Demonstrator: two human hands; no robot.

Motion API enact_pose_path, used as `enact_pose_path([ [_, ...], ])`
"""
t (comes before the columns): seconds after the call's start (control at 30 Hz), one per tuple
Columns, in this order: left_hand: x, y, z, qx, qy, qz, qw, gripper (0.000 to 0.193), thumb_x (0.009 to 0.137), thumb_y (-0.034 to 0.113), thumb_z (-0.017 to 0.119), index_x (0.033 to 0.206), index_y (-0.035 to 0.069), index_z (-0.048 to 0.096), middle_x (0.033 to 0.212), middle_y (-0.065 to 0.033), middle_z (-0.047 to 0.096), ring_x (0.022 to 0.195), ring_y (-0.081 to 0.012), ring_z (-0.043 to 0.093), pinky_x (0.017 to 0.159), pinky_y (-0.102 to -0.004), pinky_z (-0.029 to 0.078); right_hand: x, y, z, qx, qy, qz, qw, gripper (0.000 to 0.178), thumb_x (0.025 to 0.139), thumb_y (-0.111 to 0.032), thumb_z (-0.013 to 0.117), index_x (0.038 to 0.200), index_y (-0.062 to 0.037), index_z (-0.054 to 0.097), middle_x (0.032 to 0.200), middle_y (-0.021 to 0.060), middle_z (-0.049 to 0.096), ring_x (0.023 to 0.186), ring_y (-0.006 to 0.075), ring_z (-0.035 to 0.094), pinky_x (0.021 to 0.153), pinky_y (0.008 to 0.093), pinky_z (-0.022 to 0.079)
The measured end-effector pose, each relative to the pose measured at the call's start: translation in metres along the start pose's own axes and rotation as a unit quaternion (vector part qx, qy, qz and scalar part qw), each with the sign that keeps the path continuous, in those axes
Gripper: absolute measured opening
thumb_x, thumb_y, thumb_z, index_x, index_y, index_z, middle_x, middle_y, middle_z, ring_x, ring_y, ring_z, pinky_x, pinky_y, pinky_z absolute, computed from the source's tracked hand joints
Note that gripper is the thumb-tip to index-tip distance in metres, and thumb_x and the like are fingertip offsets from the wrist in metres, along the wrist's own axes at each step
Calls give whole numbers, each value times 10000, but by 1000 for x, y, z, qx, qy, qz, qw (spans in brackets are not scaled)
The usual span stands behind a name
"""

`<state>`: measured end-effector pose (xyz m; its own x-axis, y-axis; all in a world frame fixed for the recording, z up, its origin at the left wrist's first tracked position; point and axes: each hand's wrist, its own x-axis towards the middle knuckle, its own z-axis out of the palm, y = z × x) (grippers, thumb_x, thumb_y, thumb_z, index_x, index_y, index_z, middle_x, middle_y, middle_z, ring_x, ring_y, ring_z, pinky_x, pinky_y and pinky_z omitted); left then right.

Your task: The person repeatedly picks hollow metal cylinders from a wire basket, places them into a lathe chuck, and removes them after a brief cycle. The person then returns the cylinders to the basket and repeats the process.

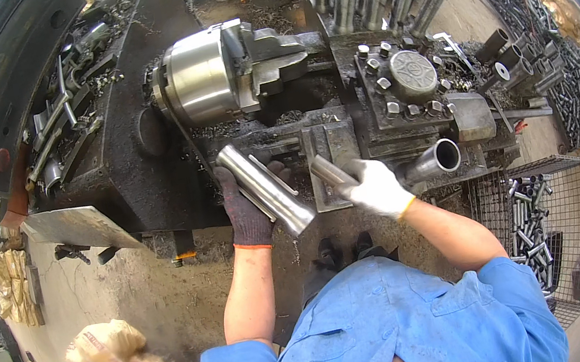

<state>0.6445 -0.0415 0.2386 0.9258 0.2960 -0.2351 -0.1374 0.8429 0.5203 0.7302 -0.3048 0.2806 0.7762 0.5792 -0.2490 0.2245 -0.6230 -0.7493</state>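
The dark-gloved left hand (246,213) wraps its fingers round a shiny steel cylinder (264,187), slanted before the lathe (206,79). The white-gloved right hand (381,190) grips a narrower metal bar (329,172), a clear gap between. Open floor (169,287) borders the lathe's front edge. A paper sack (109,341) bears reddish print (too small to read). A wire basket (578,208) stands right.

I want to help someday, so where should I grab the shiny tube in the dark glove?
Probably around the near end of the shiny tube, coming from the right. It's long and round, so fingers can wrap it, and that end sticks out bare toward the blue shirt, while the dark-gloved left hand holds it farther up.
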Motion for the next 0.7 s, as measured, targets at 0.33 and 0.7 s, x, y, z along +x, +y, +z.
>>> enact_pose_path([
  [0.33, -22, -34, 59, 54, -91, 39, 994, 822, 1053, 694, 481, 1572, 57, 443, 1569, -149, 512, 1451, -308, 495, 1226, -493, 388, 11, -76, -6, 188, -76, 112, 973, 745, 751, -393, 873, 1314, 8, 595, 1048, 156, 730, 805, 240, 728, 757, 386, 602],
  [0.7, 147, -88, 60, 908, -221, 61, 350, 517, 1039, 431, 555, 1459, 131, 601, 1559, -166, 547, 1442, -378, 488, 1200, -508, 388, 59, -118, -223, -231, 98, -276, 928, 766, 742, -246, 834, 1436, -72, 560, 1241, 191, 720, 1110, 418, 719, 972, 467, 584],
])
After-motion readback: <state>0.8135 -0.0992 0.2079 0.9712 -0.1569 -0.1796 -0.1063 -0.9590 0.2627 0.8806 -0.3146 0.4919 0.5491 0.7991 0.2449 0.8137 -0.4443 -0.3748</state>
